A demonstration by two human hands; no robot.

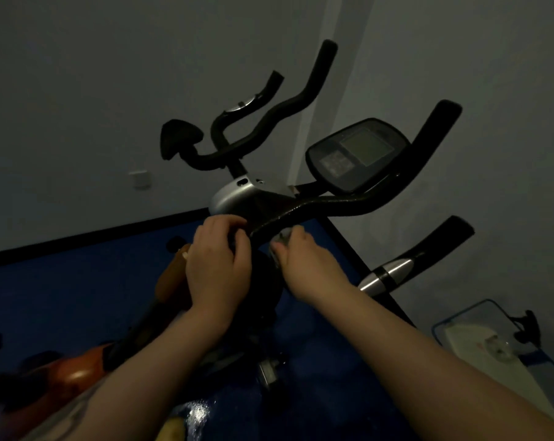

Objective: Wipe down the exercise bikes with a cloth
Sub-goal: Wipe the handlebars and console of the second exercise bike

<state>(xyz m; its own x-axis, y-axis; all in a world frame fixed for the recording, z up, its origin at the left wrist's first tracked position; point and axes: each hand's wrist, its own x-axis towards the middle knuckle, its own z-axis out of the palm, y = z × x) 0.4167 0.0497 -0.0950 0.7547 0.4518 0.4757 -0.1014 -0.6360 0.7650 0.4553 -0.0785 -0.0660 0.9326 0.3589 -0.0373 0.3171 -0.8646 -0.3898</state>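
both hands [256, 259] grip cloth [283, 238] on handlebar [333, 206].

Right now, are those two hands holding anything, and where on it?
The right hand pinches a small grey cloth by its lower part, against the black handlebar. The left hand curls round the bar's near end; too dark to confirm more.

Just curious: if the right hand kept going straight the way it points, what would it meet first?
Probably the black handlebar: the right hand, holding a grey cloth, points up at it and sits just below. Whether they already touch is unclear in the dim picture.
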